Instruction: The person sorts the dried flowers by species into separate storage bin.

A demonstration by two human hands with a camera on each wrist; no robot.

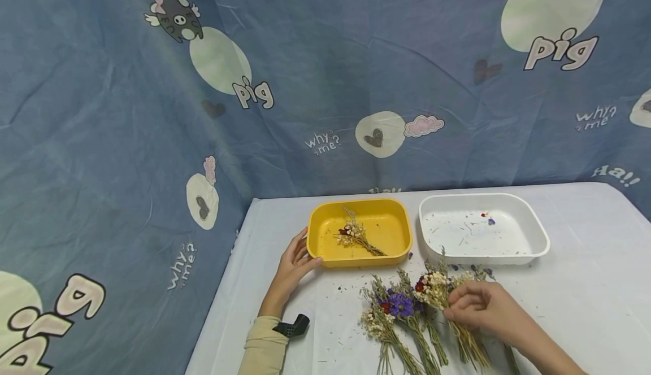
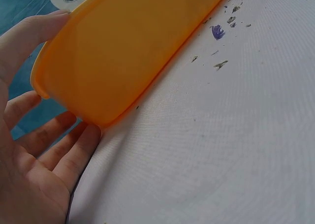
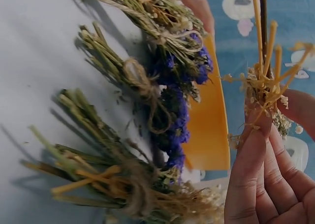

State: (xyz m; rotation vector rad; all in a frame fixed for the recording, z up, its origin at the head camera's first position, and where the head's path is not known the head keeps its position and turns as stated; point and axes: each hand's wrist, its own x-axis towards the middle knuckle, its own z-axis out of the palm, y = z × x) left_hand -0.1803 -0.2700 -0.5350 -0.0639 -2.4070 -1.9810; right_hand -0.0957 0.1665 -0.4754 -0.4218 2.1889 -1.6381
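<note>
My left hand [image 1: 292, 270] grips the left end of a yellow tray [image 1: 391, 222], the thumb at its rim and fingers against its outer wall. A small bunch of dried flowers [image 1: 355, 234] lies inside that tray. My right hand [image 1: 478, 305] pinches a small dried-flower sprig [image 3: 263, 79] between thumb and fingers, its cut stems pointing up in the right wrist view. Below that hand several dried bouquets lie on the table, among them one with purple flowers [image 1: 400, 304] and one with cream flowers [image 1: 378, 324]. Twine [image 3: 140, 81] ties some of their stems.
A white tray [image 1: 458, 239] stands right of the yellow one, with petals and crumbs inside. Plant bits and a purple petal [image 2: 217, 32] are scattered over the white tablecloth [image 1: 585, 307]. A blue printed curtain [image 1: 305, 53] hangs behind and left of the table.
</note>
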